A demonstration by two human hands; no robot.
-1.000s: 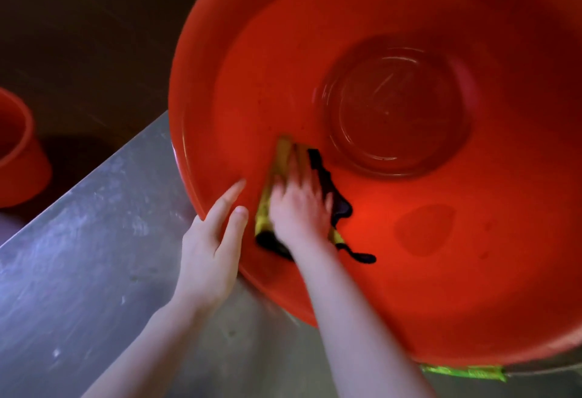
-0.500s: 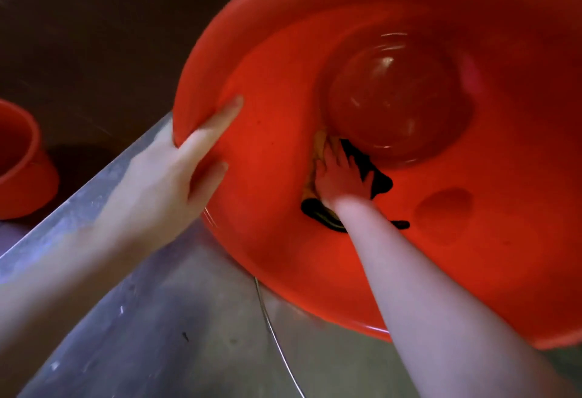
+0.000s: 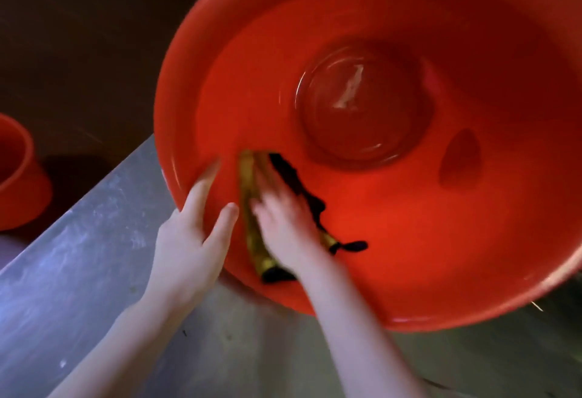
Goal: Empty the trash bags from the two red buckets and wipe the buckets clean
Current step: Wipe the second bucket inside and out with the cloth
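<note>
Your right hand (image 3: 285, 224) is blurred, fingers pressed flat on the cloth (image 3: 249, 234). Your left hand (image 3: 185, 246) grips the bucket (image 3: 441, 240) rim, with its other fingers hidden behind.

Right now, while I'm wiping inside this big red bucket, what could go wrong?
1. Only your left hand steadies the bucket, gripping its rim; on the smooth metal table it could slide or roll as you push.
2. Your right hand presses the cloth flat rather than gripping it, so it may bunch up or slip out.
</note>
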